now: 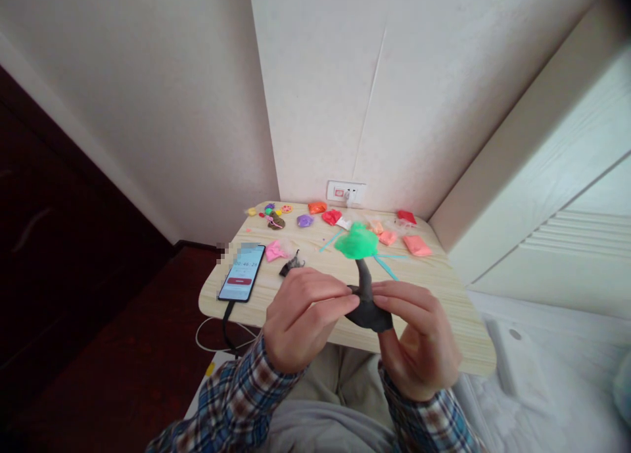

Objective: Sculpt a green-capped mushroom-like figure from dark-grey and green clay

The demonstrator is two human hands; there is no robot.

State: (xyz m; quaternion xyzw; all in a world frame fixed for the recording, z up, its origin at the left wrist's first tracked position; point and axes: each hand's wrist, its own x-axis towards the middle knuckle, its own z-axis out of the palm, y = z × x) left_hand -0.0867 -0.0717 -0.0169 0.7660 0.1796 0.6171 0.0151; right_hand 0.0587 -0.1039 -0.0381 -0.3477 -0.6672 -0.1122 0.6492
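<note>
A modelling-clay tree (365,279) is held up over the near edge of the table, with a green crown, a curved grey-brown trunk and a flat dark base. My left hand (308,315) pinches the left side of the base, close to the foot of the trunk. On the opposite side, my right hand (419,338) grips the base, fingers on top and thumb underneath. Just beyond my left hand lies a crumpled bag of black clay (292,263). The fingertips partly cover the base.
The wooden table (444,302) carries a phone (241,275) with a cable at left. Bags of pink clay (276,250), purple clay (305,221), orange clay (317,207) and coral clay (417,245) lie around, with a blue-green stick (386,267). A wall socket (346,192) sits behind.
</note>
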